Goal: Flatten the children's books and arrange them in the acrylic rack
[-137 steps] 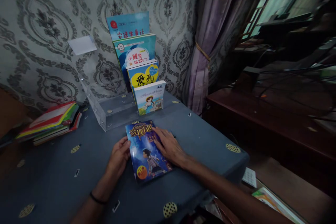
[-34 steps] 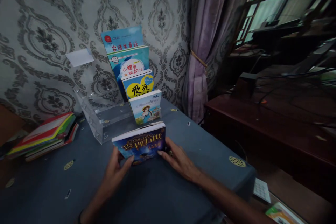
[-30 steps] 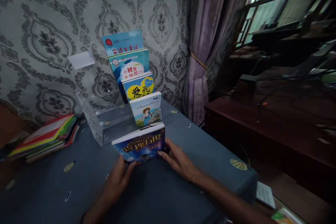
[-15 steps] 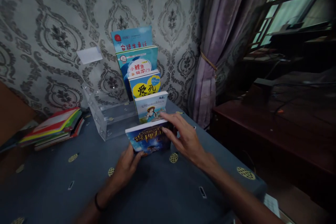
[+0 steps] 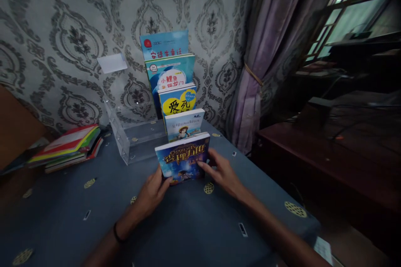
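Observation:
A dark blue book (image 5: 184,159) with gold lettering stands nearly upright at the front of a clear acrylic rack (image 5: 125,142). My left hand (image 5: 153,187) grips its lower left corner, thumb on the cover. On the right edge, my right hand (image 5: 222,172) has its thumb against the cover and its fingers behind, partly hidden. Behind it, rising in steps, are a pale book with a girl on it (image 5: 184,125), a yellow-and-blue book (image 5: 178,102), a teal book (image 5: 171,73) and a light blue book (image 5: 164,44).
A stack of colourful books (image 5: 69,146) lies left of the rack, near a brown object (image 5: 19,121) at the edge. Patterned blue cloth (image 5: 188,225) covers the table. A tied purple curtain (image 5: 250,91) hangs at the right, beside a dark red cabinet (image 5: 297,146).
The front book has tilted back more upright, so its cover shows more fully. My right hand has slid down from its top edge to its right side.

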A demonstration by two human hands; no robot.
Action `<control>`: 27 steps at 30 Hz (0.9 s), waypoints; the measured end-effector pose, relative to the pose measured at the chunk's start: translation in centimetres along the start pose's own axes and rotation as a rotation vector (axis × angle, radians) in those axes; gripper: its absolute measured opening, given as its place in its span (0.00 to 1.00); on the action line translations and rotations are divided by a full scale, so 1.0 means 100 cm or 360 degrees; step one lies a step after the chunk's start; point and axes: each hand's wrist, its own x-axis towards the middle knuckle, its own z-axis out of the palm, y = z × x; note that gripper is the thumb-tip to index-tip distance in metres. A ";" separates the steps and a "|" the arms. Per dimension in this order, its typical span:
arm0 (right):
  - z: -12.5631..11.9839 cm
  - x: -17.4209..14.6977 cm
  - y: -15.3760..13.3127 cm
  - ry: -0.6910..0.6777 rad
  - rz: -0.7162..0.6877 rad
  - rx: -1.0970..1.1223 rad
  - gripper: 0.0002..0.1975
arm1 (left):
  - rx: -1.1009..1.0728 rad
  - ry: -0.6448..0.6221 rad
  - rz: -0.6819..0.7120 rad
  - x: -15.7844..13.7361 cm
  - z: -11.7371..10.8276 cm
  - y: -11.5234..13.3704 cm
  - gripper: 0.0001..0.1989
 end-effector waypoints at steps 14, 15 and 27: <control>0.014 -0.004 0.023 0.0004 0.0037 -0.0216 0.13 | 0.0072 0.0202 -0.0081 0.017 0.012 -0.003 0.14; 0.013 -0.004 0.023 0.0000 0.0033 -0.0212 0.13 | 0.0093 0.0195 -0.0072 0.018 0.011 -0.004 0.14; -0.004 0.045 0.033 0.0146 -0.0061 -0.0141 0.12 | 0.0385 0.0308 0.0173 0.074 0.004 -0.003 0.19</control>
